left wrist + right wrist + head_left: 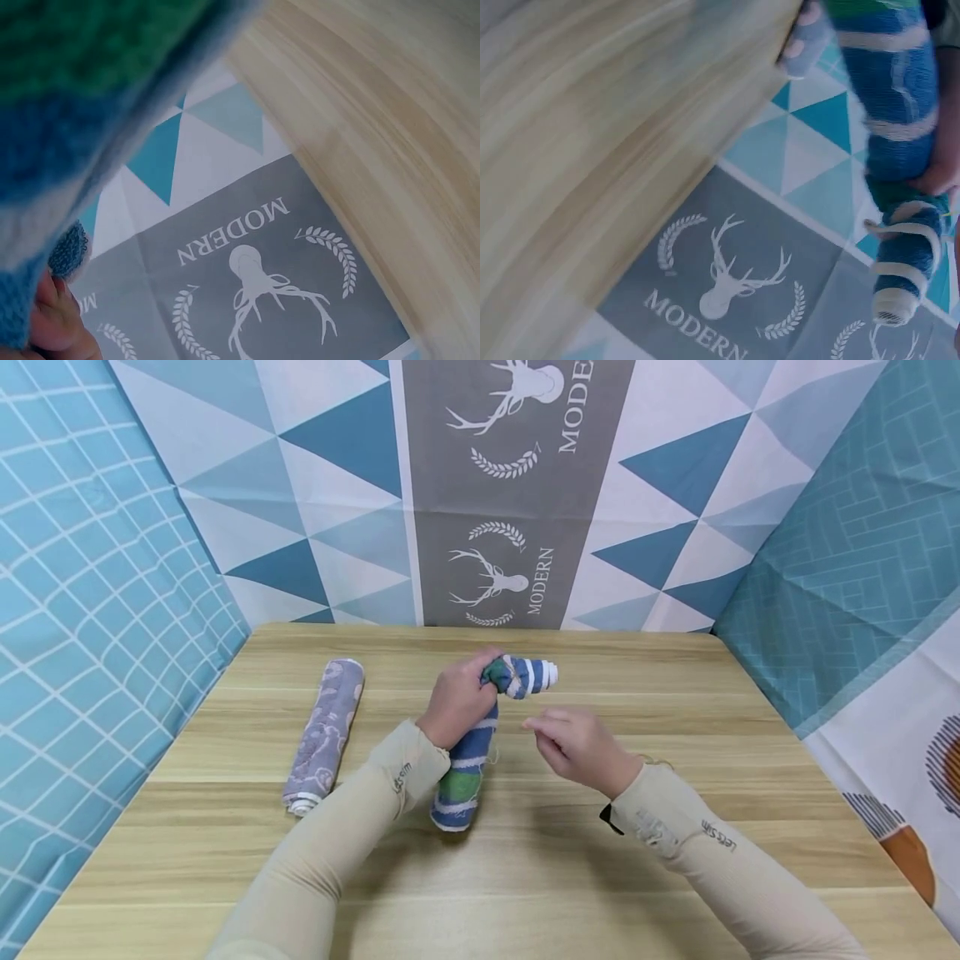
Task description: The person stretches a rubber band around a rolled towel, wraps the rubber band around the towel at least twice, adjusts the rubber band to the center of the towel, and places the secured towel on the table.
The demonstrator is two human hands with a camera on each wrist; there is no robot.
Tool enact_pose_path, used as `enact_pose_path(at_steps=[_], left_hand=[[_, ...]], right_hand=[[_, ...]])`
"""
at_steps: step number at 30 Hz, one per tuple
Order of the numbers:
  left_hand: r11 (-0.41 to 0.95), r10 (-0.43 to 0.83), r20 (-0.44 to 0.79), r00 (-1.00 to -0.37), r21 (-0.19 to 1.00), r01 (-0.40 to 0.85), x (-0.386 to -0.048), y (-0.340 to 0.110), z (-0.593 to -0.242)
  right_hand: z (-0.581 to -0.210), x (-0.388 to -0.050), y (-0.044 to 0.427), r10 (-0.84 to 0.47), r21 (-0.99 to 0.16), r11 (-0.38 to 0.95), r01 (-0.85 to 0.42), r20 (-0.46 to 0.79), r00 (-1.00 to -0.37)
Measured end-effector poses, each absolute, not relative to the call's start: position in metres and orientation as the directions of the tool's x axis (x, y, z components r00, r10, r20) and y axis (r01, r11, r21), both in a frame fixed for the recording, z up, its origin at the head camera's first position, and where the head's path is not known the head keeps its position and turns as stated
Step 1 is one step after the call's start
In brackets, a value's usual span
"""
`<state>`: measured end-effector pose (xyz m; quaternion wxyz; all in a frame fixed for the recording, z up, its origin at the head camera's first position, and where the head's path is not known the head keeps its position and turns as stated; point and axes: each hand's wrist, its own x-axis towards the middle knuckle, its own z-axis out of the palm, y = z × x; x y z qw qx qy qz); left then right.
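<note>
Right hand (573,745) hung over the worktop (480,893), fingers curled in, holding nothing I could see. Just beyond, the left hand (459,697) gripped a blue-and-white striped towel roll (474,747) at its bend, top end pointing right; a purple roll (327,727) lay to the left, deer-print backdrop (491,503) standing behind.

High head view; wrist views near towel (476,743)
</note>
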<state>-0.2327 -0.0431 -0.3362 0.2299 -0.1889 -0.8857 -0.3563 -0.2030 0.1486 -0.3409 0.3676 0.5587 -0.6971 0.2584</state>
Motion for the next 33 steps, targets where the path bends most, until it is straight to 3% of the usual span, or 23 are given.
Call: enact_pose_path(at_steps=[5,7,10,13,15,19,24,33], left_hand=[[0.707,0.189,0.537,-0.822,0.507,0.493,-0.232,-0.041,-0.339],[0.714,0.19,0.534,-0.824,0.501,0.49,-0.232,-0.042,-0.34],[0.722,0.203,0.538,-0.818,0.482,0.496,-0.232,-0.042,-0.34],[0.728,0.221,0.538,-0.814,0.464,0.504,-0.232,-0.042,-0.34],[0.73,0.224,0.533,-0.816,0.463,0.503,-0.232,-0.042,-0.338],[0.727,0.213,0.523,-0.825,0.479,0.492,-0.231,-0.04,-0.333],[0.729,0.234,0.496,-0.836,0.479,0.489,-0.229,-0.041,-0.334],[0.708,0.424,0.441,-0.791,0.383,0.593,-0.22,-0.042,-0.337]], right_hand=[[-0.333,-0.198,0.146,-0.336,-0.241,0.458,-0.856,0.844,-0.417],[-0.329,-0.199,0.147,-0.28,-0.277,0.542,-0.793,0.831,-0.481],[-0.321,-0.199,0.152,-0.31,-0.219,0.685,-0.695,0.775,-0.55],[-0.314,-0.197,0.158,-0.383,-0.062,0.811,-0.581,0.694,-0.609],[-0.309,-0.195,0.161,-0.4,0.017,0.852,-0.523,0.665,-0.63],[-0.306,-0.194,0.162,-0.414,0.095,0.864,-0.495,0.692,-0.591],[-0.307,-0.196,0.162,-0.48,0.083,0.809,-0.581,0.664,-0.574],[-0.293,-0.202,0.168,-0.605,0.081,0.717,-0.692,0.565,-0.561]])
